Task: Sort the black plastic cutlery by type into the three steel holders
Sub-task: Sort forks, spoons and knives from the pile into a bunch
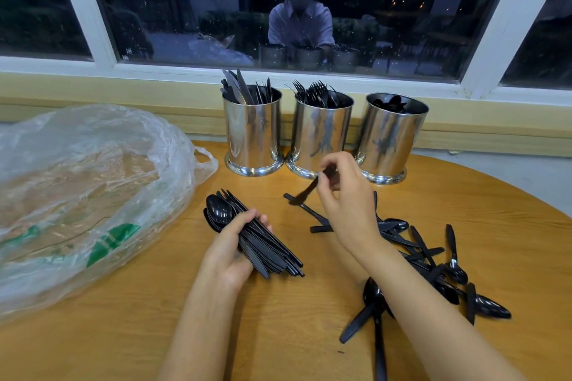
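Just in front of the middle holder, the right hand hovers above the table, thumb and fingertips pinching a single black piece. The piece slants down and to the left from the fingers and is too blurred to tell its type.

Nearer the person and left of the middle holder, the left hand lies low over the table. Its fingers are curled round a bundle of spoons and knives, with the spoon bowls pointing away from the person.

Forks stand in the middle holder. Touching or almost touching its left side is the knife holder, with knives rising past the rim. Just to its right stands the spoon holder, where spoons sit low inside.

A loose pile of black cutlery lies scattered on the table, nearer the person and right of the middle holder, partly under the right forearm. Far to the left of the middle holder, a crumpled clear plastic bag with green print rests on the table.
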`<state>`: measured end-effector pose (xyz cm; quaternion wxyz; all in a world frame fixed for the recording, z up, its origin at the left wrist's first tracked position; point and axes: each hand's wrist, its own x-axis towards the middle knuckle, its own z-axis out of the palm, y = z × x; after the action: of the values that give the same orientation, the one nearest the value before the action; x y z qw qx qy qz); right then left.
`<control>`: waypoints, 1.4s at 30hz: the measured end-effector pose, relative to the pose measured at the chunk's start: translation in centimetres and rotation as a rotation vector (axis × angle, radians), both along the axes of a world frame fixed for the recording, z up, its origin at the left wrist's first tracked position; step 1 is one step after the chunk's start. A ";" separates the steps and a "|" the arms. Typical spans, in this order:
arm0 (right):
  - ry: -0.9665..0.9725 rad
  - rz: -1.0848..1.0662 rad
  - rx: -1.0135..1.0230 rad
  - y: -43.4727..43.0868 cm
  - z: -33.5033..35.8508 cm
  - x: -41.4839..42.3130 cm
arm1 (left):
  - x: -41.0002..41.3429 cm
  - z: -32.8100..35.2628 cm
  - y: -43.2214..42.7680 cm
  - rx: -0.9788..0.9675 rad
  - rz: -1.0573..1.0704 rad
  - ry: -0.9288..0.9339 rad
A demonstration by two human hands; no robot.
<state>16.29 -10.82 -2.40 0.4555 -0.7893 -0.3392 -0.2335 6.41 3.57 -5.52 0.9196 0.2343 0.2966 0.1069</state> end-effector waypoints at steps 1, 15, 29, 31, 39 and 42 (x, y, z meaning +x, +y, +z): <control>0.107 0.009 0.077 -0.4 0.1 -0.5 | 0.0 0.1 -0.1 -0.008 0.003 -0.007; 0.683 0.208 -0.071 -1.8 -2.9 -5.4 | 0.4 -0.4 0.0 0.054 -0.029 -0.059; 0.432 -0.073 -0.394 0.1 -3.2 3.5 | 0.3 -0.6 0.2 0.084 -0.020 -0.033; 0.372 -0.095 -0.540 1.3 -4.0 4.0 | 0.3 -0.5 0.2 0.089 -0.024 -0.031; 0.286 -0.191 -0.689 3.5 -5.2 4.7 | 0.4 -0.7 0.4 0.056 -0.020 -0.037; 0.365 -0.154 -0.667 3.6 -5.3 4.8 | 0.4 -0.7 0.3 0.058 -0.022 -0.027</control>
<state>21.13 -7.23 -7.66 0.2080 -0.9457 -0.2497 0.0002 6.84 3.91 -6.26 0.9175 0.2625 0.2785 0.1086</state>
